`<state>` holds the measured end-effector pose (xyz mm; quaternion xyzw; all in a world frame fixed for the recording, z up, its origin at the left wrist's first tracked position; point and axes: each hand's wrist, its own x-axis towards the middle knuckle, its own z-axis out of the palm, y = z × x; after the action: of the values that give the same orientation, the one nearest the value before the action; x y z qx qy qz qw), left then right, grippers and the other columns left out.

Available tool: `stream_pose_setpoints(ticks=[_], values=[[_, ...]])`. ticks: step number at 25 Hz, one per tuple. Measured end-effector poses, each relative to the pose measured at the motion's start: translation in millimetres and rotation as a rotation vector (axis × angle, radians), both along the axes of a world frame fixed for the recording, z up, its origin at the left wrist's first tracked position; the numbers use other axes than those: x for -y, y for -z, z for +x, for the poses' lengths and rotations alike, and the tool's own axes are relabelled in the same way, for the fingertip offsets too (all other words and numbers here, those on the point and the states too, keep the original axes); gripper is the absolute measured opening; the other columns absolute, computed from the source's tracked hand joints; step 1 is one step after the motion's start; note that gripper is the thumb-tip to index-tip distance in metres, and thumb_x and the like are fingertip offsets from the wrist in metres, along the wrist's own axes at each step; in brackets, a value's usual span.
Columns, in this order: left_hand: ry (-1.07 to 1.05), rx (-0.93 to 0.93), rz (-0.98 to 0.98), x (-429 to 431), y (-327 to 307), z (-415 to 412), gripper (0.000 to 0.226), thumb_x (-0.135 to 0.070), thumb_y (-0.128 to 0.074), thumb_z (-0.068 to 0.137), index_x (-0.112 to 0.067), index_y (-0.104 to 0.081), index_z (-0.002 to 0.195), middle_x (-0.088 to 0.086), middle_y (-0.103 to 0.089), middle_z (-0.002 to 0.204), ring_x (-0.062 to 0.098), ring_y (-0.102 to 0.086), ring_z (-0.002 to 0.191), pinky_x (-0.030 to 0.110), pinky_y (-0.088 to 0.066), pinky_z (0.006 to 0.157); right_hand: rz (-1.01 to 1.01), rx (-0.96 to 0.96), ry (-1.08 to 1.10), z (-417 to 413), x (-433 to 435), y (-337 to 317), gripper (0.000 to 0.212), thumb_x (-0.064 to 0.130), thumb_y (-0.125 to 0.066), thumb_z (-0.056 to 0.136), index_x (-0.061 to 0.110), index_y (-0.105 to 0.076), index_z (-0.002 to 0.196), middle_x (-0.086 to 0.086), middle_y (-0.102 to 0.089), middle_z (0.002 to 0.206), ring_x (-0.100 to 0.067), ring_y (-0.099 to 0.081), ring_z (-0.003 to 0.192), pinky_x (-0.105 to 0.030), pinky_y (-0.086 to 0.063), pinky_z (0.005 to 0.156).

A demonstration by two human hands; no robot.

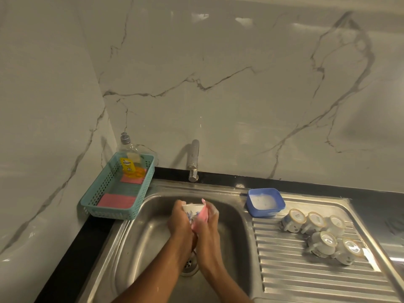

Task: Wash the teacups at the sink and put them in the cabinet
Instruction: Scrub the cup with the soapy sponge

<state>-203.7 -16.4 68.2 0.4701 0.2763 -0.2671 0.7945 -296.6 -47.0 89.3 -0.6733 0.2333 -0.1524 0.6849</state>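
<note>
Over the steel sink basin (142, 237) my left hand (178, 223) grips a white teacup (192, 209) with a blue flower pattern. My right hand (208, 221) holds a pink sponge cloth (200, 219) pressed against the cup's side; foam sits on my fingers. Several more teacups (321, 235) lie upside down or tipped on the ribbed draining board (295, 276) to the right. The cabinet is out of view.
A blue tub (265, 203) of white soapy water stands at the board's back left corner. A chrome tap (194, 160) rises behind the sink. At the left, a teal basket (105, 189) holds a dish-soap bottle (130, 158) and pink cloths (117, 200). The drain (189, 264) lies below my wrists.
</note>
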Motion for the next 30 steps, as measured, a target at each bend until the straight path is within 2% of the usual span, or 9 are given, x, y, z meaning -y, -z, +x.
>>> stream_pose_setpoints(ticks=[4,8,11,13,17,22,25,28,30], values=[[0.069,0.063,-0.035,6.7,-5.0,-7.7,0.041,-0.036,-0.057,0.088,0.001,-0.071,0.102,0.018,-0.073,0.085,0.029,-0.073,0.072,0.037,-0.058,0.067,0.241,-0.039,0.135,19.9,13.9,-15.5,0.033,0.044,-0.033,0.107,0.035,-0.056,0.129,0.004,-0.071,0.111,-0.002,-0.071,0.09,-0.015,-0.055,0.072],[-0.044,0.086,0.056,9.0,-22.6,6.3,0.024,-0.024,-0.056,0.09,-0.003,-0.067,0.083,0.012,-0.066,0.071,0.023,-0.066,0.059,0.03,-0.051,0.054,0.051,0.003,0.105,2.2,-14.6,-11.9,0.046,0.042,-0.034,0.108,0.034,-0.037,0.153,0.014,-0.051,0.148,0.008,-0.049,0.13,-0.02,-0.04,0.111],[0.052,0.098,-0.006,11.5,-19.7,-5.5,0.023,-0.029,-0.059,0.084,-0.009,-0.064,0.075,0.011,-0.065,0.068,0.023,-0.066,0.061,0.031,-0.052,0.059,0.328,-0.047,0.159,23.4,18.8,-14.3,0.035,0.035,-0.045,0.106,0.016,-0.066,0.128,-0.006,-0.077,0.105,-0.01,-0.074,0.094,-0.022,-0.059,0.076],[0.079,0.125,-0.004,13.2,-20.4,-9.9,0.022,-0.028,-0.059,0.084,-0.009,-0.065,0.074,0.011,-0.064,0.068,0.024,-0.066,0.063,0.033,-0.051,0.062,0.431,-0.074,0.156,24.7,27.2,-17.1,0.033,0.036,-0.05,0.104,0.016,-0.07,0.12,-0.005,-0.079,0.095,-0.017,-0.075,0.088,-0.025,-0.06,0.069],[0.015,0.065,0.018,7.0,-18.6,1.2,0.029,-0.033,-0.058,0.085,-0.006,-0.067,0.083,0.009,-0.064,0.067,0.021,-0.064,0.056,0.031,-0.05,0.053,0.148,0.009,0.072,7.8,-2.3,-6.3,0.038,0.039,-0.041,0.108,0.03,-0.054,0.142,0.004,-0.07,0.127,-0.01,-0.065,0.118,-0.031,-0.053,0.1],[0.209,0.122,0.032,5.3,-16.6,-17.0,0.038,-0.039,-0.054,0.091,-0.006,-0.071,0.086,0.014,-0.071,0.077,0.025,-0.07,0.069,0.034,-0.055,0.064,0.326,-0.102,0.146,19.3,29.4,-17.7,0.03,0.032,-0.048,0.104,0.015,-0.072,0.106,-0.007,-0.078,0.088,-0.015,-0.074,0.074,-0.022,-0.056,0.058],[0.174,0.11,0.068,7.0,-23.1,-8.4,0.063,-0.06,-0.046,0.099,-0.002,-0.071,0.102,0.022,-0.075,0.094,0.033,-0.073,0.085,0.042,-0.058,0.08,0.19,-0.042,0.184,10.8,20.4,-23.9,0.025,0.031,-0.039,0.108,0.03,-0.062,0.115,0.004,-0.071,0.103,-0.007,-0.07,0.083,-0.012,-0.052,0.058],[0.084,0.221,0.27,14.7,-28.0,-18.9,0.059,-0.056,-0.04,0.103,-0.004,-0.067,0.095,0.015,-0.072,0.084,0.025,-0.071,0.074,0.033,-0.055,0.066,0.084,-0.04,0.181,15.8,33.4,-23.0,0.019,0.031,-0.037,0.109,0.04,-0.053,0.114,0.01,-0.061,0.106,0.004,-0.064,0.079,-0.006,-0.048,0.057],[0.135,0.247,0.159,22.2,-37.2,-34.3,0.058,-0.06,-0.039,0.102,-0.009,-0.067,0.104,0.012,-0.073,0.094,0.023,-0.072,0.085,0.036,-0.059,0.079,0.04,-0.043,0.161,19.7,36.8,-24.5,0.03,0.038,-0.033,0.109,0.039,-0.051,0.132,0.01,-0.057,0.119,0.005,-0.06,0.093,-0.005,-0.049,0.065]])
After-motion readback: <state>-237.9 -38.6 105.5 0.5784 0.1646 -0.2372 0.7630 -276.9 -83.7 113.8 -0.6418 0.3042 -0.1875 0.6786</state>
